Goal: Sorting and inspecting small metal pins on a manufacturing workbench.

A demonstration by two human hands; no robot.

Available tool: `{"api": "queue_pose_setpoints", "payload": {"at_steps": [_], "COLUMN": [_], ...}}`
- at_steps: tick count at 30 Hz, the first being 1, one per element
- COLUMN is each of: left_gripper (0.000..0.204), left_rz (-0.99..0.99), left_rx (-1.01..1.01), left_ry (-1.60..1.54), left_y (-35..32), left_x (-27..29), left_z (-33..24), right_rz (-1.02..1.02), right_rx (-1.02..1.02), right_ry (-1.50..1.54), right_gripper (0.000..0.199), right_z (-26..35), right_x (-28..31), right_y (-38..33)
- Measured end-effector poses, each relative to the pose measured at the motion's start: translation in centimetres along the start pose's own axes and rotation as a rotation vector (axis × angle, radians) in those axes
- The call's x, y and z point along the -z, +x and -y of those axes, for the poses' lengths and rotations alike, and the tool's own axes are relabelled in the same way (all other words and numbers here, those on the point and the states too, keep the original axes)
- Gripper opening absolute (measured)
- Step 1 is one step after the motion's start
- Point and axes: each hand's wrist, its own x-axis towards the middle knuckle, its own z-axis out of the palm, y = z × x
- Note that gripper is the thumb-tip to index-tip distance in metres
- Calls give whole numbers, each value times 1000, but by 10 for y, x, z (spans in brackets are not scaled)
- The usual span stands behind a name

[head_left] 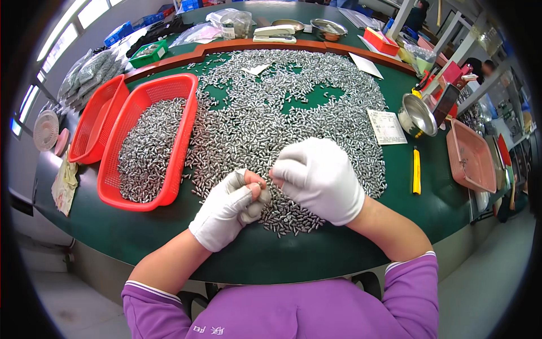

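Small bullet-shaped metal pieces (293, 130) lie in a broad, loose spread on a dark green table (271, 263), with more of them heaped in a red basket. At the far left of the spread, near the table's edge, hangs a stained cloth (65, 186). Next comes a red perforated basket (90, 135), tilted against its neighbour. The filled red basket (108, 164) stands just beside the spread's left side, and a green tray (149, 53) sits beyond the spread's far left corner.

At the near side of the spread, the left hand (228, 212), in a white glove with bare skin at the fingertips, has its thumb and fingers drawn close together; I cannot tell whether a piece is between them. Just to its right, the right hand (322, 183), also white-gloved, is over the spread's near part, fingers curled inward and fingertips bunched near the left ones; what they hold, if anything, is hidden.

At the spread's right side lies a printed slip (387, 127). Further right of the spread are a yellow cutter (416, 171), a shiny metal bowl (420, 113) and a pink tray (471, 152).
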Motion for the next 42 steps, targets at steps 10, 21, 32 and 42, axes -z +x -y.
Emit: {"api": "queue_pose_setpoints", "payload": {"at_steps": [10,21,32,42], "left_gripper": [22,20,17,18], "left_rz": [27,41,54,25], "left_rx": [-44,-39,-2,23], "left_ry": [-130,-182,-161,-132], "left_y": [3,4,4,3], "left_x": [4,8,6,3], "left_z": [2,3,1,1], "right_rz": [317,418,335,387], "right_rx": [-220,-259,-318,-354], "right_ry": [15,-88,-150,-112], "right_gripper": [12,9,9,12], "right_z": [-7,-10,-14,-8], "right_x": [-16,-13,-16,-13], "right_y": [-15,-16,-19,-20]}}
